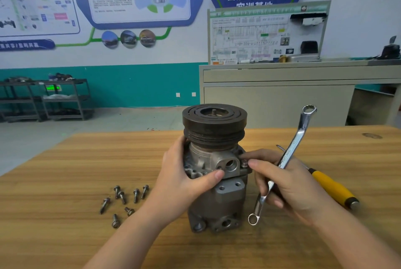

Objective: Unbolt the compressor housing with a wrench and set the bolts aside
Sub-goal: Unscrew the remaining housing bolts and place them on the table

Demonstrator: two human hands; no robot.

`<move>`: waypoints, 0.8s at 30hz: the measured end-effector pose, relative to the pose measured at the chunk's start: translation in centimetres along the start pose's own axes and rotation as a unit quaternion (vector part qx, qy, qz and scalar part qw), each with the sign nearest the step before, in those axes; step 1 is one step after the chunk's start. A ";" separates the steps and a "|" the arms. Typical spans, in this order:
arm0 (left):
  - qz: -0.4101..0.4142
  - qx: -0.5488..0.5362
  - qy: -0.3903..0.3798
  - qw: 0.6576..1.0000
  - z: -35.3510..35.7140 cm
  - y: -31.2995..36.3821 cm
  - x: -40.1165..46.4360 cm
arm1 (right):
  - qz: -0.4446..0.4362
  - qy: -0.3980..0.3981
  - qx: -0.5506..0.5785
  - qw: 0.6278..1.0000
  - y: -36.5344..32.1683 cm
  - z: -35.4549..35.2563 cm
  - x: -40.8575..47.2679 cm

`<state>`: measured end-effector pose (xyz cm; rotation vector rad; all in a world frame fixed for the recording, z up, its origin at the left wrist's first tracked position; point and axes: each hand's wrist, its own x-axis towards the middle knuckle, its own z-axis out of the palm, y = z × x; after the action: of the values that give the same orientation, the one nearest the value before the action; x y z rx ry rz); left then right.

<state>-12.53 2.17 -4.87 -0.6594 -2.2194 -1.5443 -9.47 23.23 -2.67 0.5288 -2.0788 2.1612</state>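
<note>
Head view
Compressor: stands upright on the wooden table, long axis vertical, dark grooved pulley on top; body is grey cast metal, rough and dull, with round ports facing the camera.
Left hand: wrapped round the left side of the compressor just below the pulley, thumb lying across the front of the body, gripping it.
Right hand: just right of the compressor; thumb and forefinger pinch a bolt seated in the flange on the compressor's right side, the other fingers curled round the wrench.
Wrench: shiny double-ring type, long axis slanted, upper ring up and to the right of the compressor, lower ring down near its base.
Loose bolts: seven, grey, flanged heads, scattered on the table left of the compressor.
Screwdriver: yellow handle, lies on the table right of the compressor, behind the right hand, partly hidden.
</note>
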 end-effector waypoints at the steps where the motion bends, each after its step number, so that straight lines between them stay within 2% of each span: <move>1: 0.001 0.001 0.001 1.000 0.0 0.0 0.0 | -0.003 -0.002 -0.002 1.000 0.0 0.0 0.0; 11: -0.003 0.015 0.000 1.000 0.0 0.2 -0.1 | -0.015 -0.002 -0.026 1.000 0.3 0.1 0.0; 24: -0.007 0.013 0.002 1.000 0.1 0.2 -0.2 | -0.025 0.001 0.010 1.000 0.4 -0.3 0.2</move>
<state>-12.27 2.26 -4.85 -0.6333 -2.2409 -1.5205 -9.83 23.47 -3.00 0.5722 -2.0225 2.1571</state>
